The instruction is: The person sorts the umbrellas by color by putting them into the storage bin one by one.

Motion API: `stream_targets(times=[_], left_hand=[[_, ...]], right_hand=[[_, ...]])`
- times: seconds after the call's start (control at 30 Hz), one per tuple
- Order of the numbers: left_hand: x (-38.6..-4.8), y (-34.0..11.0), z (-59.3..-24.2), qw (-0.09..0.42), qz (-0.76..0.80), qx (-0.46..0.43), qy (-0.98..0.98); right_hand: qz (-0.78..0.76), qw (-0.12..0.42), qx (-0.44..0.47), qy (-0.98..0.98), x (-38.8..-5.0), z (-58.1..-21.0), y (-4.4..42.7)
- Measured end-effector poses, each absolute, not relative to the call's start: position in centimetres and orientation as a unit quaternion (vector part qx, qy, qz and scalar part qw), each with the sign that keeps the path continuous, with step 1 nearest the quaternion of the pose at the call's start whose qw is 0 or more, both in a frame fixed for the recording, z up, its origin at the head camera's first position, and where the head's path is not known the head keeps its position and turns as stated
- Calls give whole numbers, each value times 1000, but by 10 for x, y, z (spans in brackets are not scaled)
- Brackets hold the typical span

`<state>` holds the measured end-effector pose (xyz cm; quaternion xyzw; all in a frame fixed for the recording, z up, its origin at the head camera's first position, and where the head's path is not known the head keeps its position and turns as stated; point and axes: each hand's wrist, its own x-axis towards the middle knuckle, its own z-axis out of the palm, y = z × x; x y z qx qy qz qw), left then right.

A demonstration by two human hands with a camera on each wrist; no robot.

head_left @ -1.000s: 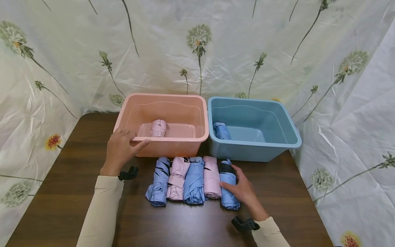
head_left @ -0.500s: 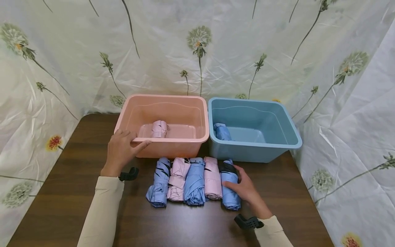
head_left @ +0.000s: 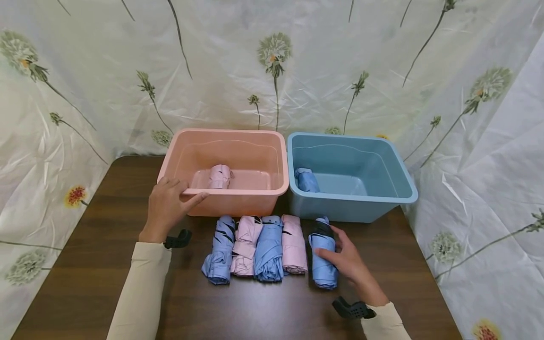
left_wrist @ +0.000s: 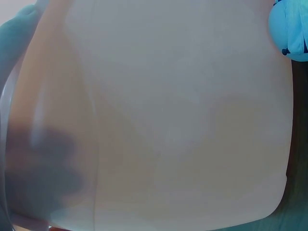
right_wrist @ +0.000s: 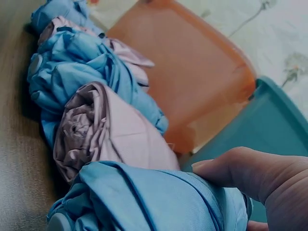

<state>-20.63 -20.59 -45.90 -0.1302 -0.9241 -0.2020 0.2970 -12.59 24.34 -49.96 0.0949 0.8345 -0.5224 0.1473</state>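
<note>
In the head view my right hand (head_left: 349, 259) grips a rolled blue umbrella (head_left: 324, 257) with a black band, thumb across its top and fingers on its far side. A narrow gap parts it from a pink roll (head_left: 294, 245), beside which lie a blue roll (head_left: 268, 250), another pink one (head_left: 244, 248) and a blue one (head_left: 218, 252). My left hand (head_left: 165, 208) holds the front left rim of the pink bin (head_left: 238, 203). In the right wrist view, my thumb (right_wrist: 231, 168) presses on the blue fabric (right_wrist: 144, 197).
The blue bin (head_left: 331, 208) stands right of the pink one, with a blue roll (head_left: 307, 181) inside. A pink roll (head_left: 219, 177) lies in the pink bin. Behind the dark wooden table (head_left: 238, 314) hangs a flower-printed sheet (head_left: 314, 66).
My right hand has moved slightly right with the blue umbrella, widening the gap to the pink roll beside it. The left hand stays on the bin's rim.
</note>
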Motion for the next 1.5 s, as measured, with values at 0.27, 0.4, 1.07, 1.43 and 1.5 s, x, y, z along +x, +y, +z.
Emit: stream_targets(times=[0.27,0.4,1.07,1.43,1.5], left_hand=[[-206,-206,-459,304,-201,-134,-922],[-207,-206,-460,303,-201,-134,-922],[-205,-205,-457,298,-203,-133,-923],[-206,-206,-458,305,-201,-135,-921],[-206,-206,-458,303,-200,-134,-922]], right_hand=[[-545,140,85,823,-122,-488,248],[-550,139,77,820,-120,-481,249],[-556,137,1,820,-109,-446,249],[-568,108,-17,816,-103,-425,250],[-570,102,-19,815,-103,-421,250]])
